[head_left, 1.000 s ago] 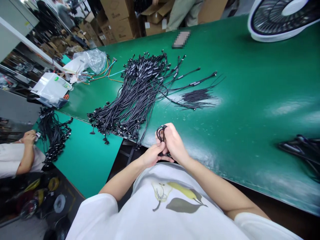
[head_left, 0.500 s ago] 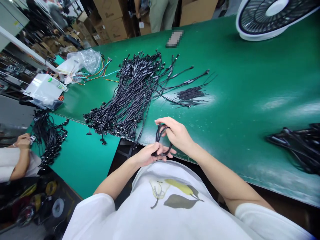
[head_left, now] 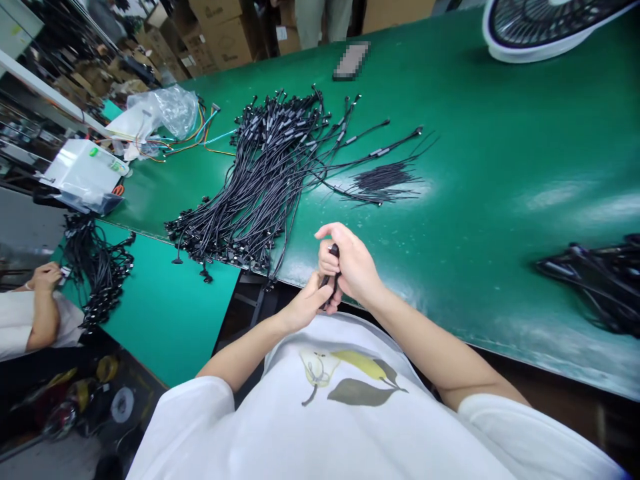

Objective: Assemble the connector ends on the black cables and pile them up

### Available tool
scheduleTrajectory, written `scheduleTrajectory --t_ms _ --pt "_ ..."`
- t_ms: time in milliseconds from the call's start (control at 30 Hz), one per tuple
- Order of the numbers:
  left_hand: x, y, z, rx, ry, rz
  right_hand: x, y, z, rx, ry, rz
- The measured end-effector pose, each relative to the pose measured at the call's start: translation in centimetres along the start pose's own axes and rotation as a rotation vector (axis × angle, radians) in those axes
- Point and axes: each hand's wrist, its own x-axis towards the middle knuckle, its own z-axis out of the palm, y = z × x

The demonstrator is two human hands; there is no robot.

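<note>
A black cable (head_left: 332,268), folded up and mostly hidden by the fingers, was held between the person's hands just over the near edge of the green bench (head_left: 475,133). The right hand (head_left: 351,261) was curled closed around its upper part, with the index finger reaching out past it. The left hand (head_left: 304,307) was nearly closed on the lower part, just below the right hand and touching it.

Beyond the hands, a large heap of black cable harnesses (head_left: 260,177) lay spread on the bench, its strands running side by side with connectors at the ends. Just to its right lay a small bunch of thin black wires (head_left: 385,183). A dark pile of cables (head_left: 590,287), somewhat blurred, lay further right on the bench, and a white-rimmed fan (head_left: 540,27) stood at the far edge.

To the far left were a clear plastic bag (head_left: 167,113), orange and blue wires (head_left: 210,137) and a white box (head_left: 83,167). On a lower teal bench (head_left: 165,313), more black cables (head_left: 95,273) lay beside a co-worker's hand (head_left: 47,277). Cardboard boxes (head_left: 215,33) were stacked beyond the bench.
</note>
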Motion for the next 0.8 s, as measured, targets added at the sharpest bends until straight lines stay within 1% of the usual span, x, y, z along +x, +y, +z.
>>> scheduleTrajectory --t_ms 100,167,233,267,300,333,400,467,500,533,567,600,667,733,800 --pt "0.4 0.4 -0.5 0.081 -0.068 -0.030 0.6 0.6 0.2 0.041 0.016 0.027" --pt "0.6 0.8 -0.6 0.121 -0.066 -0.049 1.0 0.8 0.0 0.046 -0.003 0.044" --pt "0.7 1.0 -0.4 0.113 -0.053 -0.053 1.2 0.5 -0.5 -0.021 -0.021 0.027" --pt "0.7 1.1 -0.3 0.093 -0.046 -0.050 1.3 0.1 -1.0 -0.100 -0.030 -0.010" --pt "0.8 1.2 -0.3 0.073 -0.039 -0.047 1.4 -0.4 -1.6 -0.223 -0.038 -0.080" --pt "0.8 1.3 -0.4 0.063 -0.029 -0.045 1.4 -0.9 -2.3 -0.390 -0.050 -0.181" --pt "1.0 1.6 -0.8 0.109 0.007 -0.028 1.3 -2.1 -3.7 -0.803 -0.123 -0.431" --pt "1.3 2.0 -1.5 0.296 0.035 0.007 0.8 -2.7 -5.0 -1.191 -0.311 -0.641" --pt "1.4 2.2 -1.8 0.438 0.041 0.027 0.5 -2.7 -5.5 -1.339 -0.425 -0.710" --pt "1.5 2.4 -2.0 0.592 0.042 0.051 0.2 -2.4 -5.9 -1.460 -0.535 -0.748" --pt "1.6 2.5 -2.1 0.737 0.035 0.074 -0.2 -2.0 -6.3 -1.565 -0.614 -0.762" --pt "1.6 2.5 -2.1 0.853 0.020 0.094 -0.6 -1.6 -6.6 -1.662 -0.656 -0.753" --pt "1.5 2.6 -1.8 0.983 -0.018 0.111 -1.4 -0.6 -7.1 -1.820 -0.688 -0.678" --pt "1.4 2.4 -1.3 1.012 -0.054 0.089 -1.9 0.0 -7.6 -1.899 -0.723 -0.579" --pt "1.4 2.2 -1.2 0.975 -0.072 0.033 -2.1 0.3 -8.0 -1.914 -0.790 -0.519"
